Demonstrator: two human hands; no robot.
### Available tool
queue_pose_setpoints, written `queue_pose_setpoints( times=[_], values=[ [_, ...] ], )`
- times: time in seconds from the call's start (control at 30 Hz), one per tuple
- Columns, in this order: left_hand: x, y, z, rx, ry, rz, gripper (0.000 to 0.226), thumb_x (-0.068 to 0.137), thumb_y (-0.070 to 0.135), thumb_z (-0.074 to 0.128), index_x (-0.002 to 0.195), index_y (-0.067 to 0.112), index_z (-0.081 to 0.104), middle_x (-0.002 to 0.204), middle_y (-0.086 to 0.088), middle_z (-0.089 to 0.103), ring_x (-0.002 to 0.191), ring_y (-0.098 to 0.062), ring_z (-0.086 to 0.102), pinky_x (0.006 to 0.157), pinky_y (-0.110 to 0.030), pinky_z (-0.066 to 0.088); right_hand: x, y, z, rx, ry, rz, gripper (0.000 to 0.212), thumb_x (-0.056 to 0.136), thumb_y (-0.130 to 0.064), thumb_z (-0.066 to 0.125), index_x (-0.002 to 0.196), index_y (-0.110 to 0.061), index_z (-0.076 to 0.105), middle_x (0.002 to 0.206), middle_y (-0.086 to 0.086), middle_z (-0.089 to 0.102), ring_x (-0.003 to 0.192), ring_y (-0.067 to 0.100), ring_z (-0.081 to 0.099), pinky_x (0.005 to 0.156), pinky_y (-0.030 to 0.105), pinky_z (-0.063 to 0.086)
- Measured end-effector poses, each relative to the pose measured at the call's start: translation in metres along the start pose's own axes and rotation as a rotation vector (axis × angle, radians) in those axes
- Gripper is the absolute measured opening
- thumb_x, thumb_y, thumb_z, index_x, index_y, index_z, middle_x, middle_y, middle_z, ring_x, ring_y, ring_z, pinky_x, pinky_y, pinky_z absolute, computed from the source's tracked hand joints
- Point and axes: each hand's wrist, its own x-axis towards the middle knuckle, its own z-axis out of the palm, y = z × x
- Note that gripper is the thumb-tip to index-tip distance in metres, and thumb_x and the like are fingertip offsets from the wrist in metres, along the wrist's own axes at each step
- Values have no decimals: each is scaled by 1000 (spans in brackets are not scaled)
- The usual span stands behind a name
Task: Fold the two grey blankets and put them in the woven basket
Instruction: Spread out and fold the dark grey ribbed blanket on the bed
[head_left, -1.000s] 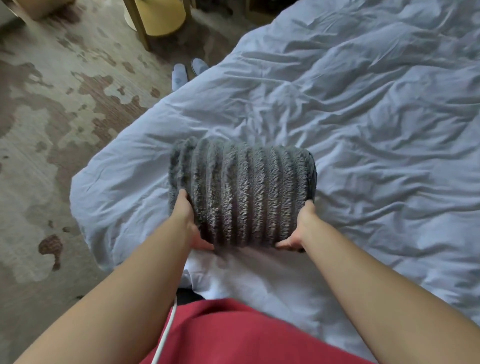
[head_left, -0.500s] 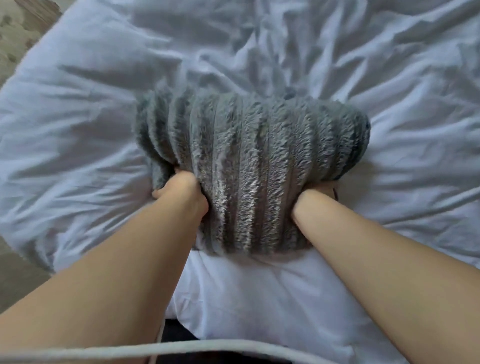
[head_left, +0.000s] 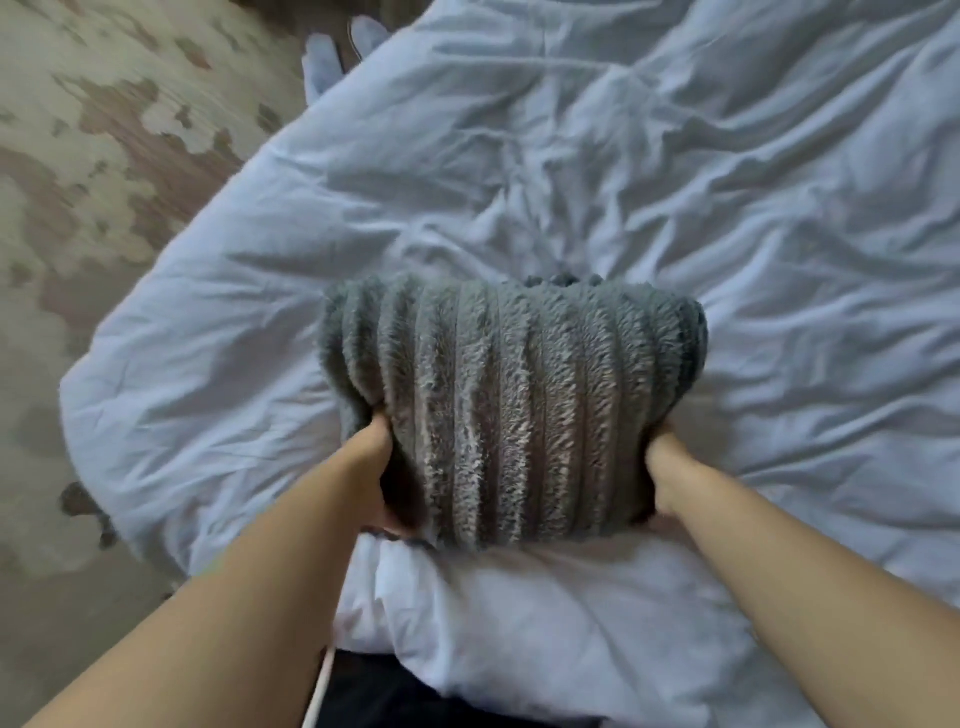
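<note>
- One folded grey blanket, ribbed and fluffy, is seen at centre frame, held over the near part of the bed.
- The bundle is gripped at both of its near lower corners; ribs run near-to-far.
- Left hand is clamped on the blanket's left near edge, fingers tucked under the fabric and mostly hidden.
- Right hand is clamped on the blanket's right near edge, fingertips buried in the pile.
- Whether the blanket's underside touches the bed cannot be told; the near edge looks raised slightly.
- A second layer of grey fabric is glimpsed at the far top edge of the bundle; whether it is the same blanket cannot be told.
- The bed is covered by a crumpled white duvet, bunched up at the near edge just below the blanket.
- A patterned beige and brown carpet is seen on the left.
- A pair of pale slippers lies on the floor at far left, just beside the bed edge, partly blurred.
- A thin white cable is seen at the near bottom, beside the left forearm.
</note>
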Motion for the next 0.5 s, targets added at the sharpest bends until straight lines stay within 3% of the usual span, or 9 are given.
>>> queue_pose_setpoints(
  times=[0.07, 0.1, 0.13, 0.2, 0.23, 0.3, 0.37, 0.43, 0.5],
  values=[
    [-27, -10, -23, 253, -91, 33, 92, 80, 82, 29, 136, 10, 44, 133, -22, 53, 118, -44, 53, 97, -57, 40, -20, 2, -23, -185, -80, 44, 56, 94, -55, 35, 84, -9, 65, 65, 11, 71, 68, 25, 64, 57, 31, 53],
    [-34, -12, -36, 406, -7, 77, 95, 79, 83, 26, 138, 9, 41, 133, -24, 51, 118, -45, 52, 95, -55, 40, -25, -2, -36, -272, -60, -17, 48, 98, -46, 38, 82, -9, 63, 58, 10, 68, 61, 24, 63, 51, 28, 52],
    [-37, -12, -47, 528, 83, 143, 97, 78, 83, 27, 139, 8, 41, 134, -25, 50, 120, -44, 50, 95, -52, 41, -32, -7, -46, -347, 4, -151, 38, 100, -33, 38, 87, -9, 64, 63, 11, 69, 61, 23, 62, 52, 24, 49],
    [-42, -12, -59, 622, 320, 437, 97, 74, 79, 43, 141, 9, 41, 140, -20, 47, 126, -38, 46, 97, -44, 39, -34, -15, -61, -369, 237, -451, 31, 100, -20, 35, 101, -6, 63, 92, 17, 67, 82, 26, 59, 68, 27, 41],
    [-37, -16, -63, 596, 397, 638, 96, 70, 74, 48, 144, 13, 39, 142, -15, 47, 128, -33, 46, 99, -41, 39, -37, -19, -61, -319, 218, -565, 33, 99, -21, 34, 101, -9, 64, 100, 16, 66, 94, 30, 58, 74, 31, 40],
    [-36, -19, -66, 407, 179, 913, 83, 68, 62, 55, 139, 21, 46, 132, -6, 60, 122, -27, 55, 98, -40, 44, -49, -26, -53, 45, -167, -653, 38, 98, -32, 37, 96, -15, 72, 101, 6, 71, 106, 28, 63, 80, 30, 51],
    [-35, -17, -59, 244, -211, 930, 66, 73, 54, 62, 129, 20, 57, 119, -1, 69, 114, -22, 62, 91, -36, 48, -61, -28, -50, 262, -523, -584, 49, 91, -51, 39, 97, -21, 77, 108, 4, 73, 106, 20, 67, 77, 30, 58],
    [-28, -12, -52, 248, -301, 909, 61, 73, 49, 69, 125, 19, 60, 119, 3, 69, 112, -12, 63, 94, -31, 45, -63, -30, -48, 261, -618, -590, 45, 82, -50, 45, 95, -22, 79, 107, 3, 73, 103, 18, 68, 74, 33, 59],
    [-19, -2, -43, 284, -190, 930, 59, 62, 49, 82, 113, 24, 66, 109, 13, 71, 102, -2, 66, 90, -25, 47, -51, -31, -47, 204, -557, -568, 29, 78, -29, 55, 89, -17, 79, 95, 3, 76, 90, 16, 72, 66, 29, 59]
  ],
)
